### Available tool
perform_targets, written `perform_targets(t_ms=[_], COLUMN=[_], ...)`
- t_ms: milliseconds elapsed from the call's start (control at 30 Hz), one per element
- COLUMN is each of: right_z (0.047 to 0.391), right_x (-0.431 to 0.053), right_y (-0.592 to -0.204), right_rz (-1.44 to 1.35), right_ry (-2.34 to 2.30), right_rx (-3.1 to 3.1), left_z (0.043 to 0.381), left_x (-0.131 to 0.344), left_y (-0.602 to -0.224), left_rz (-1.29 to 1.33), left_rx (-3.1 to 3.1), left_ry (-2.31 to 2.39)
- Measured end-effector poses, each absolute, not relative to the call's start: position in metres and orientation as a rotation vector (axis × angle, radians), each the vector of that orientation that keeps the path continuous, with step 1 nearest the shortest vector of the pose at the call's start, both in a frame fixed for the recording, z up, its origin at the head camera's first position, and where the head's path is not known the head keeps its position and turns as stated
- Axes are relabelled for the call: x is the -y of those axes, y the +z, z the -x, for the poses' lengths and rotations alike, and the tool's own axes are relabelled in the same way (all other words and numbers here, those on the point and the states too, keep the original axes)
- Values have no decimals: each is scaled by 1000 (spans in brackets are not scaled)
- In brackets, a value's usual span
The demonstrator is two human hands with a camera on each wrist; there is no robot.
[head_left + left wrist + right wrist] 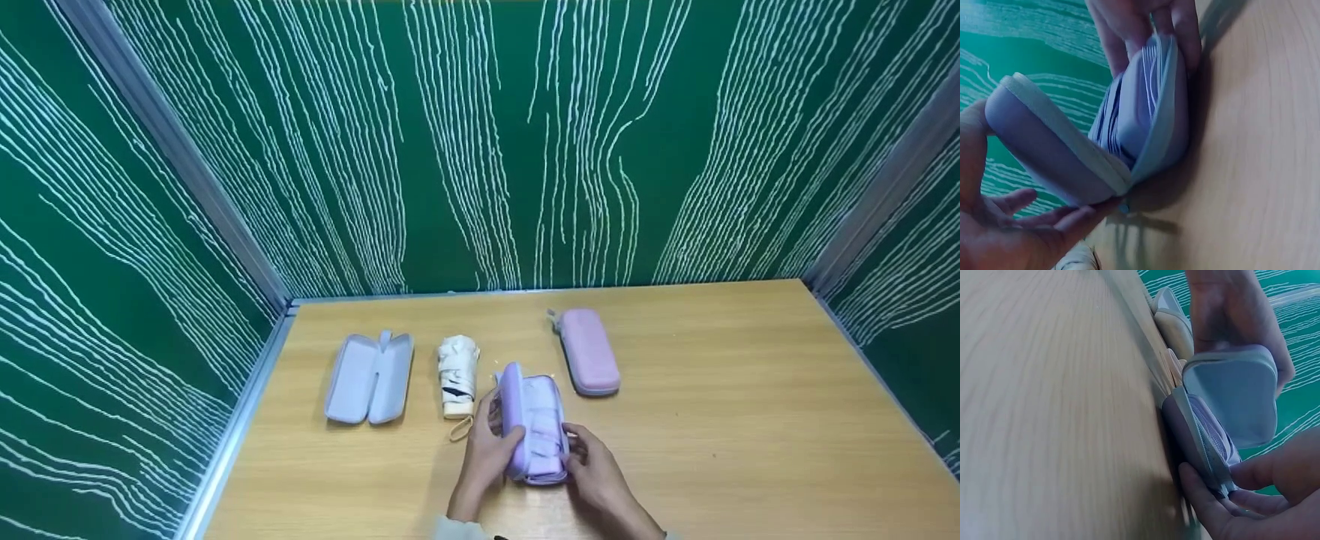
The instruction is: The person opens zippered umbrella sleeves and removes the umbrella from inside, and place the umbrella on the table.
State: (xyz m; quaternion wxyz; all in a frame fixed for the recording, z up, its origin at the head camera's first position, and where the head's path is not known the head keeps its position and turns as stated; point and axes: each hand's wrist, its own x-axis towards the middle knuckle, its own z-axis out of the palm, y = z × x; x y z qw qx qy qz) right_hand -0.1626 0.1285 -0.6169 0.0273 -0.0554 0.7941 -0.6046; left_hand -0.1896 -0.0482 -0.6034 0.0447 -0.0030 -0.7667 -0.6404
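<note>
A purple zip case (512, 397) stands partly unfolded on the table, its lid raised on the left. My left hand (484, 454) holds that lid, thumb on the near face and fingers behind. Inside the case lies a light purple folded umbrella (543, 427), its fabric in pleats in the left wrist view. My right hand (598, 471) grips the right side of the case; in the right wrist view its thumb and fingers (1252, 472) pinch the zipped rim. Left of the case is a cream folded umbrella (457, 371) with a wrist loop.
An unfolded grey-blue case (386, 390) lies at the left of the wooden table (735, 420). A pink zip case (589, 351) lies behind and right of my hands. Green walls with white wavy lines (465, 150) enclose the back and sides.
</note>
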Motion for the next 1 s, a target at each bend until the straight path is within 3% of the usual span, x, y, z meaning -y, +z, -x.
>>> perform_targets(t_ms=[267, 600, 800, 1000], right_z=[159, 157, 155, 156], right_x=[-133, -138, -139, -138], right_y=[-615, -615, -615, -615], right_rz=[85, 105, 151, 130], right_ry=[-1817, -1734, -1665, -1601], right_rx=[-2504, -2622, -2712, -2756], left_z=[179, 175, 171, 180], left_x=[61, 70, 76, 78], left_y=[-582, -581, -579, -605], left_rz=[262, 488, 452, 388], left_rx=[2289, 2372, 2462, 2450], left_ry=[-2107, -2010, -1976, -2048])
